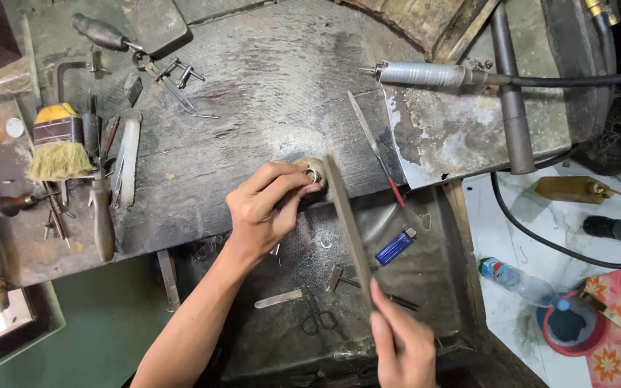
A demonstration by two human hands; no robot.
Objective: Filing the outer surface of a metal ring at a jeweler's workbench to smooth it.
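My left hand [264, 208] pinches a small silver ring [312, 174] against a worn wooden peg [316, 164] at the front edge of the grey workbench [253, 86]. My right hand [400, 345] grips the near end of a long flat metal file [348, 219]. The file slants up and away, and its far tip lies against the ring.
A blue lighter [395, 247], small scissors [314, 312] and metal strips lie in the tray below the bench. A thin red-handled file [375, 147], a rotary handpiece [425, 73], a yellow brush [57, 144] and several hand tools rest on the bench. A plastic bottle [515, 280] lies on the floor at right.
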